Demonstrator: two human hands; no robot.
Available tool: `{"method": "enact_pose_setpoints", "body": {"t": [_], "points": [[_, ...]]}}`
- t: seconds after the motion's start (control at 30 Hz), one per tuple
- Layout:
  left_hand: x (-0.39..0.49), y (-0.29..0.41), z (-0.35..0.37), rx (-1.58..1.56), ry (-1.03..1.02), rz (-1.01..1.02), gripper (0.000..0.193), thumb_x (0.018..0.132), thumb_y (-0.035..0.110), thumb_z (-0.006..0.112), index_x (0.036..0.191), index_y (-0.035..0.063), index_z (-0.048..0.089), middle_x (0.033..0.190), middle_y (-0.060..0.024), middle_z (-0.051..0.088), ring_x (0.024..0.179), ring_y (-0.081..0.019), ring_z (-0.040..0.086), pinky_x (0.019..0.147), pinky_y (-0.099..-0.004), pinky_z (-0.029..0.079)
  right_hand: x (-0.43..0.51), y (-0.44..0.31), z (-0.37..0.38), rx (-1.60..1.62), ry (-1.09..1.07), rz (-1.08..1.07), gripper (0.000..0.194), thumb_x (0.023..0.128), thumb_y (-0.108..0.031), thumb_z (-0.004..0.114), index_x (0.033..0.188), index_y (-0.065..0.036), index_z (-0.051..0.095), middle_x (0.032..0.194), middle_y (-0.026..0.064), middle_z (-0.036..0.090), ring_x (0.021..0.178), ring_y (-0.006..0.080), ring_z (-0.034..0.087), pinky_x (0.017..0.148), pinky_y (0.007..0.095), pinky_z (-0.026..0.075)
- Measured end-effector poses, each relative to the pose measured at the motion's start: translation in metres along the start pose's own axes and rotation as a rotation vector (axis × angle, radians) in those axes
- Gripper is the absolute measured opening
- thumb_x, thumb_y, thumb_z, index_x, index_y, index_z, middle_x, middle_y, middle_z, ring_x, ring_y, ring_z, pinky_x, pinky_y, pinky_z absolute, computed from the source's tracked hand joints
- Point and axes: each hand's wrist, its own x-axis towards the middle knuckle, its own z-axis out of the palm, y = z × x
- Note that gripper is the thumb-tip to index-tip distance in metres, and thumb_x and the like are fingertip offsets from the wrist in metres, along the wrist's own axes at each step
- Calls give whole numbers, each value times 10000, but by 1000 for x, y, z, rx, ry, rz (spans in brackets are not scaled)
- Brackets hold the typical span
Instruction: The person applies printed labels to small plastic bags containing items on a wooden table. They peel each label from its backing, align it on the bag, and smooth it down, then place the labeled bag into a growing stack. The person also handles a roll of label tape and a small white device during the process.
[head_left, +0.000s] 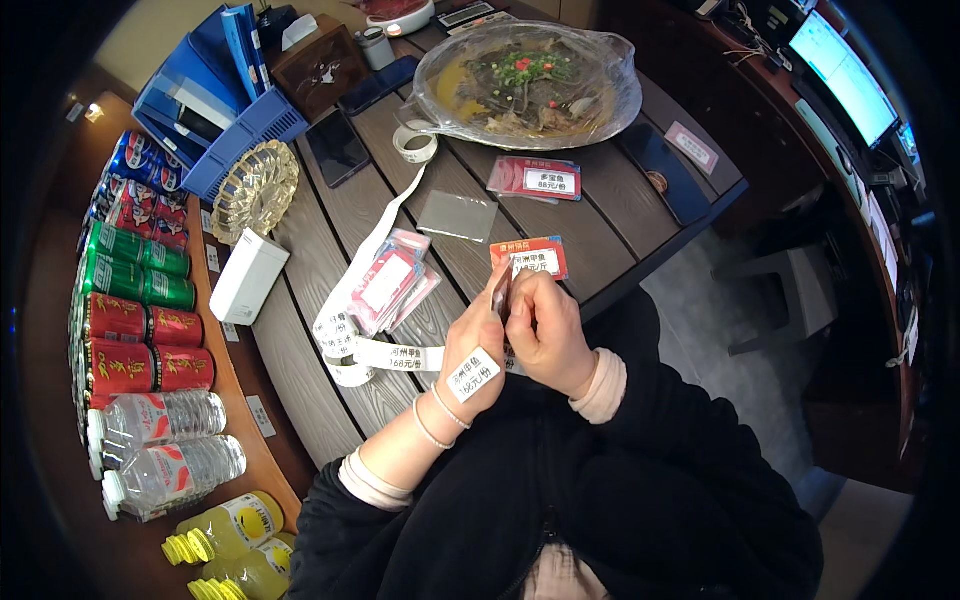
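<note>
My left hand (480, 337) pinches a small card (501, 291) seen nearly edge-on. A white printed label (474, 373) is stuck to the back of this hand. My right hand (550, 330) is curled with its fingertips at the card's near edge; the exact pinch is partly hidden. Just beyond the hands lies a red card with a white label (534, 259). A label strip (401, 356) passes behind my left wrist and loops back to the label roll (415, 142). Left of the hands is a loose pile of red and pink cards (390, 281).
Beyond the hands are a clear plastic sleeve (457, 216), a card stack (536, 178) and a film-wrapped platter of food (529, 86). Phones (337, 148) (666, 174) lie on the table. A white box (249, 277) and glass dish (255, 191) stand left, near shelved cans (116, 319) and bottles (176, 476).
</note>
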Motion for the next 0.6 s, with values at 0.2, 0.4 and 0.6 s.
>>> {"method": "enact_pose_setpoints", "body": {"t": [0.2, 0.4, 0.6], "points": [[2, 2, -1, 8, 7, 43, 712, 1056, 567, 197, 1522, 61, 383, 984, -155, 605, 854, -301, 630, 790, -372, 512, 1, -21, -12, 98, -67, 109, 127, 979, -95, 572, 917, 3, 519, 762, 156, 568, 667, 347, 580, 620, 406, 472], [5, 6, -7, 255, -5, 104, 541, 1066, 433, 331, 1533, 168, 397, 914, -132, 559, 727, -332, 611, 664, -405, 524, 6, -30, -21, -86, -163, 49, 126, 964, -79, 540, 910, 28, 502, 818, 187, 563, 734, 389, 566, 655, 443, 460], [1, 4, -5, 365, -61, 98, 511, 1055, 355, 404, 1533, 176, 391, 947, -130, 573, 743, -338, 629, 649, -419, 541, 0, -22, -16, 33, -100, 193, 147, 923, -71, 560, 861, 21, 464, 777, 170, 540, 661, 330, 542, 607, 399, 443]]}}
